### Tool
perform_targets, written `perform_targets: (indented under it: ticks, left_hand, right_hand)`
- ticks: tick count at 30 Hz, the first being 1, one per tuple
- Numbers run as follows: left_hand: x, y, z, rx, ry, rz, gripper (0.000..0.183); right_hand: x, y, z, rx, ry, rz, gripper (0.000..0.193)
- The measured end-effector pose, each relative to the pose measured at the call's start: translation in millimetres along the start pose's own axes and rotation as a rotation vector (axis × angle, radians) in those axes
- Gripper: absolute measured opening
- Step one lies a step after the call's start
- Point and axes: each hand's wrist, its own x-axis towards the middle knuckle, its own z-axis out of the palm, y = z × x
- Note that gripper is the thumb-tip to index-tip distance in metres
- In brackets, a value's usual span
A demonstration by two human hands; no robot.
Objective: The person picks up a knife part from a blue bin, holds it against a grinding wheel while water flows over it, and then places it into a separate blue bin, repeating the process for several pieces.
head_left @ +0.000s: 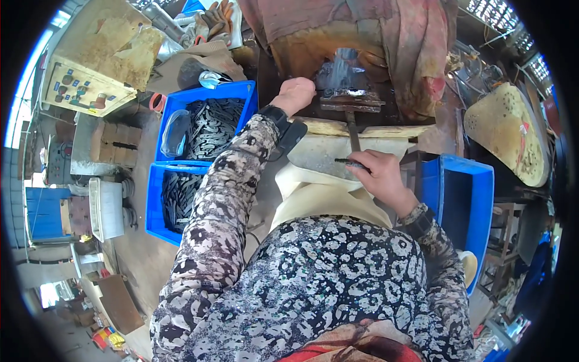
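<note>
My left hand (295,95) is closed in a fist beside the machine, just left of its metal fixture (351,101). Whether anything is inside that fist is hidden. Close to my body, my right hand (384,178) pinches a small dark metal piece (350,163) between thumb and fingers. A flat metal bar (353,130) runs from the fixture toward me and ends just above this piece. Behind the fixture stands a shiny wet-looking metal block (345,71). A pale cloth (319,199) covers my lap below the right hand.
Two blue bins of small metal parts stand at my left, a far bin (250,96) and a near bin (155,208). Another blue bin (487,211) is at my right. Stained cloth (416,54) drapes the machine. A control box (90,84) sits far left.
</note>
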Motion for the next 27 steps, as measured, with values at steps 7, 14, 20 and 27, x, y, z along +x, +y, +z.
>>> perform_targets:
  ticks: [7,14,20,27]
  left_hand:
    - [6,-3,13,0.042,-0.168,-0.003,0.023]
    - [-18,9,-33,-0.310,-0.038,-0.354,0.029]
    - [-53,58,-59,-0.615,0.286,-0.332,0.030]
    - [-67,102,-63,-0.379,0.613,-0.050,0.020]
  right_hand:
    - [14,12,-7,0.394,-0.148,0.352,0.019]
    - [39,68,-21,1.193,0.092,0.729,0.030]
    - [68,76,-6,1.308,0.279,0.727,0.023]
    - [85,62,4,1.404,0.373,0.668,0.020]
